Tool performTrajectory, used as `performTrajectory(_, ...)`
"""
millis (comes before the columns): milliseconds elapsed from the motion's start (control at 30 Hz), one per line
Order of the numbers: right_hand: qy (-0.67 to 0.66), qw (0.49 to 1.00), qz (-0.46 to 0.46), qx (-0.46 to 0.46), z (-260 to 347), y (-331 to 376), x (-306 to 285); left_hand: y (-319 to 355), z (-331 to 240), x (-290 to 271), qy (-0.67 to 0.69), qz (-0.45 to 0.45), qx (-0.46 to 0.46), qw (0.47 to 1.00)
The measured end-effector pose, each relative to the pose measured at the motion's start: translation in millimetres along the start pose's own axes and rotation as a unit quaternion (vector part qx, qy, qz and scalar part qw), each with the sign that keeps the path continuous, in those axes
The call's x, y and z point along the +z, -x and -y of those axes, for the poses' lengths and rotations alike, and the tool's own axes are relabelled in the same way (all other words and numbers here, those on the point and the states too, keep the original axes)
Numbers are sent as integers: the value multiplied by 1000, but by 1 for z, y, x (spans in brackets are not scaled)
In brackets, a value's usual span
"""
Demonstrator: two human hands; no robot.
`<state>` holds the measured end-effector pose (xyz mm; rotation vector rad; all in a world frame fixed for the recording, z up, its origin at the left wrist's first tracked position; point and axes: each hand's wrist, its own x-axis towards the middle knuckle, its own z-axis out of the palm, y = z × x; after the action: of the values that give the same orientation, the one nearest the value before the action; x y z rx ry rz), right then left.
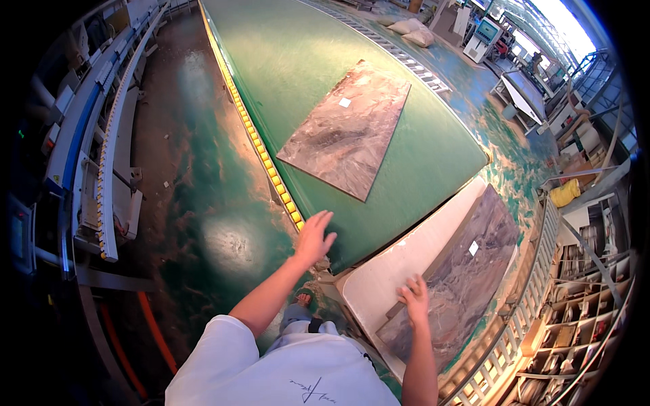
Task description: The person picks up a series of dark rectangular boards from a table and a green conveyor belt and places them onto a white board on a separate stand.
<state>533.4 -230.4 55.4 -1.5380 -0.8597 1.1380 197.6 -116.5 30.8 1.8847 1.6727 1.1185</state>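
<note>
A brown-grey marbled panel (pixel 352 128) with a small white label lies flat and askew on the green conveyor belt (pixel 433 145). My left hand (pixel 314 238) is over the belt's near left corner, fingers spread, with nothing in it. That hand is apart from the panel's near edge. To the right, a second marbled panel (pixel 467 260), also with a white label, rests on a pale board (pixel 372 277) past the belt's end. My right hand (pixel 414 298) is at the left edge of this panel, fingers apart and slightly bent. Whether its fingertips touch the panel I cannot tell.
Yellow rollers (pixel 261 149) line the belt's left edge. Left of the green floor (pixel 203 203) stands a long machine (pixel 108 135) with a roller rail. A slatted metal rail (pixel 504 345) and a divided rack (pixel 582 304) are at the lower right. Sacks (pixel 413 30) lie farther back.
</note>
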Motion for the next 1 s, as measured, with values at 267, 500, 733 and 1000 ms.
performTrajectory(267, -2, 979, 43, 199, -37, -101, 79, -20, 30, 23, -26, -92, -41, 995)
performTrajectory(500, -174, 944, -62, 272, -57, -155, 88, -24, 39, 30, -25, -117, -27, 992)
performTrajectory(733, -239, 896, -183, 327, -60, -137, 23, -24, 25, 31, -64, -145, -20, 987)
performTrajectory(1000, -175, 941, -191, 218, -24, -48, -106, 23, -49, 50, -42, 113, -140, 983)
